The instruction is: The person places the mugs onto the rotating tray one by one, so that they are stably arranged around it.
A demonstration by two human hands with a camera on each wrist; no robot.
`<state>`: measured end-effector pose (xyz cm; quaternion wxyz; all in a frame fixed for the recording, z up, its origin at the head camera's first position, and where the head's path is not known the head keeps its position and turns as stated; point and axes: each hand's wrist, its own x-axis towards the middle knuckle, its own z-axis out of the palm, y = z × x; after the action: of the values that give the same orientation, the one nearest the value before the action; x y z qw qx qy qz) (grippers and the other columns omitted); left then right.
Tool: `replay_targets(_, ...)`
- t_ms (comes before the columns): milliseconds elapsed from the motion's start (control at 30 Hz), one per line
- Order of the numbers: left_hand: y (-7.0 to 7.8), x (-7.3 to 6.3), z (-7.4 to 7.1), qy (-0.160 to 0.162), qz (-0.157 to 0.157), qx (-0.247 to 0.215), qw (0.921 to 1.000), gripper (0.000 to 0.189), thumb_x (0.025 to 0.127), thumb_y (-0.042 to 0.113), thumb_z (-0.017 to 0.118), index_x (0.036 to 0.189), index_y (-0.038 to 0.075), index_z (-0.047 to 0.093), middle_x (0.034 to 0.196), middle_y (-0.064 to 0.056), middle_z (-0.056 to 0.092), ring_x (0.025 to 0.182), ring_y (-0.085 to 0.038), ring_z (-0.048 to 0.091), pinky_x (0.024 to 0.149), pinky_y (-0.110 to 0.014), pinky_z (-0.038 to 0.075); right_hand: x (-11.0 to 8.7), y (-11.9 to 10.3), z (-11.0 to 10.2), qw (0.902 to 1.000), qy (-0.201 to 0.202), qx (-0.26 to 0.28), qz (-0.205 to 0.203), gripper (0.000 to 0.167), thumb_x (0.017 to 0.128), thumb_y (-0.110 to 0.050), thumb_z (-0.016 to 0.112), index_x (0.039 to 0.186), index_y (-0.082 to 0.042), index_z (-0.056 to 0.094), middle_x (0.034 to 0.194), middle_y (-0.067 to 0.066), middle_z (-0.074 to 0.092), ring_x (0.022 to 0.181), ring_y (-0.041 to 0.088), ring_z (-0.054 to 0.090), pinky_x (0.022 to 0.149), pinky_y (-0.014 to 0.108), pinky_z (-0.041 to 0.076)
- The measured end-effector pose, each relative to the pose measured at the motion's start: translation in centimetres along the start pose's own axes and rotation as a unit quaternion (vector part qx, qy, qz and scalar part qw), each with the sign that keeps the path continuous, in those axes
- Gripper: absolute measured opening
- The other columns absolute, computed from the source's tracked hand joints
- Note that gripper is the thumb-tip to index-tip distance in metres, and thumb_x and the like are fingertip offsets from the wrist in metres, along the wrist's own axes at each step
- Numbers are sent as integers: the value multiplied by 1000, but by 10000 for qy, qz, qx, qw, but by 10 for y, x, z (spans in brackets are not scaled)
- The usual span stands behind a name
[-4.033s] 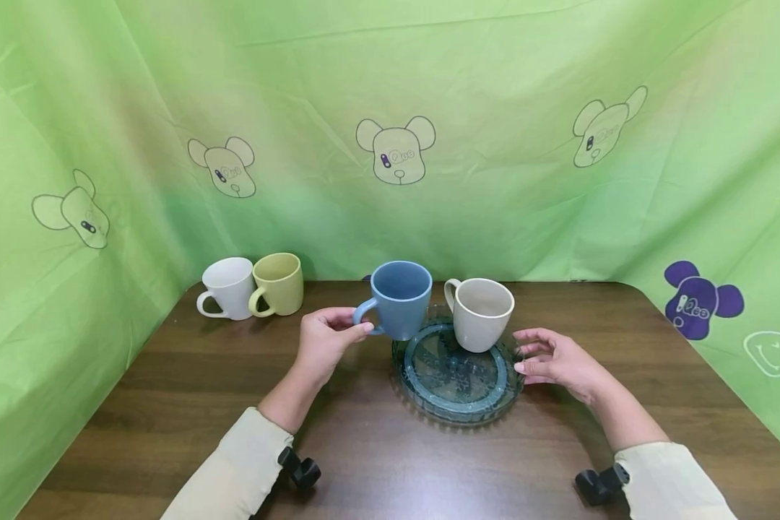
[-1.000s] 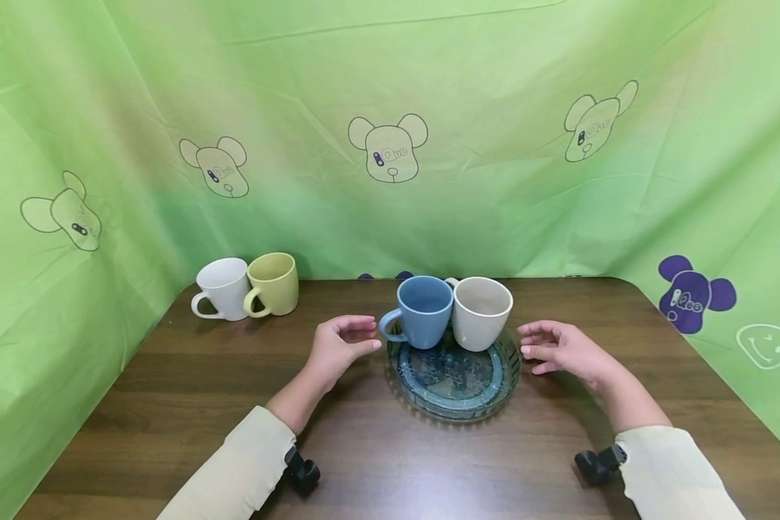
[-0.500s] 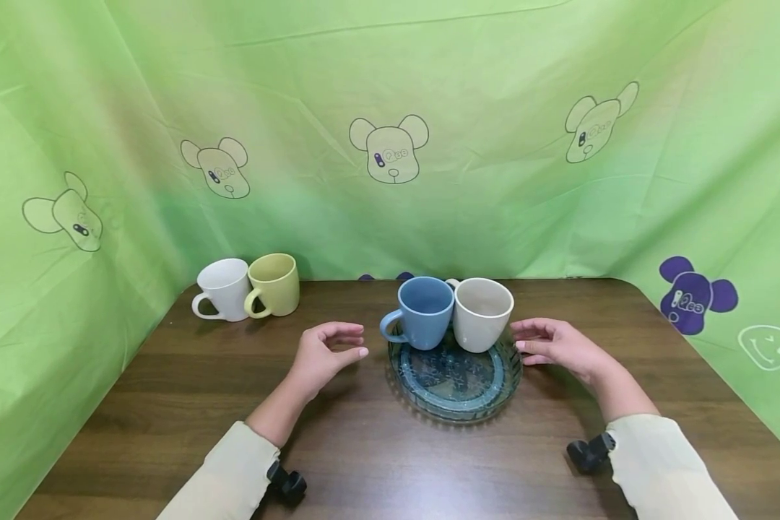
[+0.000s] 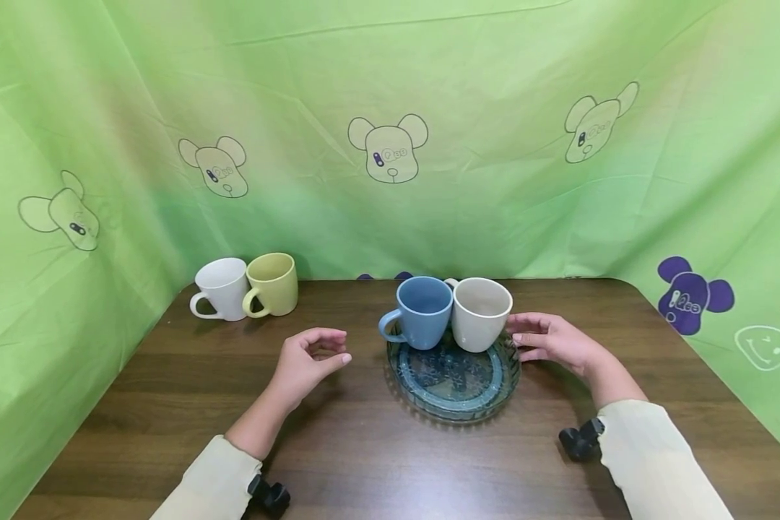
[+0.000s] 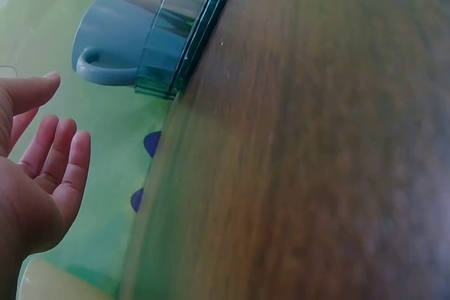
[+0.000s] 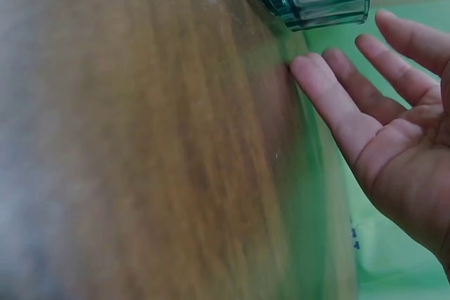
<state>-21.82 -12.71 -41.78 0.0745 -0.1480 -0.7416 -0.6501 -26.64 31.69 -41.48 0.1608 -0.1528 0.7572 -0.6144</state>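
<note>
A blue mug (image 4: 422,318) and a cream mug (image 4: 479,318) stand upright side by side at the back of a round, see-through blue-green glass dish (image 4: 455,415). The blue mug's handle points left; the cream one's is mostly hidden behind the blue mug. My left hand (image 4: 304,365) hovers over the table left of the dish, fingers loosely bent and holding nothing, apart from the blue mug in the left wrist view. At the dish's right side is my right hand (image 4: 555,343), its fingers spread and relaxed near the rim, with nothing in its grasp.
A white mug (image 4: 226,292) and a yellow mug (image 4: 276,289) stand close together at the back left of the brown wooden table (image 4: 364,462). A green cloth (image 4: 481,209) with bear-head prints hangs behind the table and at both sides.
The blue mug, held by its handle in my left hand at first, now stands in the dish beside the cream mug. My left hand has let go and drawn back left; my right has shifted slightly.
</note>
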Motion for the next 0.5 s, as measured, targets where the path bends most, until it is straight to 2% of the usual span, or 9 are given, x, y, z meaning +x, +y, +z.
replay_targets(133,-1,-3,-6,11,120,66,9999,32,76,-4,79,107,-3,69,103,-28,66,92,-28,68,78,-29,58,4,1,-2,9997,-118,206,101,57,97,-3,58,140,20,28,121,8,58,100,14,64,80,37,59)
replay_targets(200,0,-4,-9,66,104,88,9999,33,76,-4,79,107,-3,69,103,-27,66,94,-33,66,78,-30,58,5,2,-2,9994,-204,256,151,54,95,-2,59,139,17,32,117,3,60,99,15,64,79,37,59)
replay_targets(333,2,-6,-16,236,-61,79,9997,34,75,-5,79,107,-4,69,103,-24,67,95,-29,65,80,-29,58,6,3,-1,9991,-285,265,162,49,94,0,60,136,14,40,113,0,62,97,16,65,78,35,59)
replay_targets(500,4,-8,-23,326,-215,20,9992,36,76,-7,79,110,-6,67,105,-24,66,93,-18,64,79,-29,56,6,2,4,9995,-238,192,107,55,92,3,60,136,21,32,116,8,61,95,17,65,78,37,59)
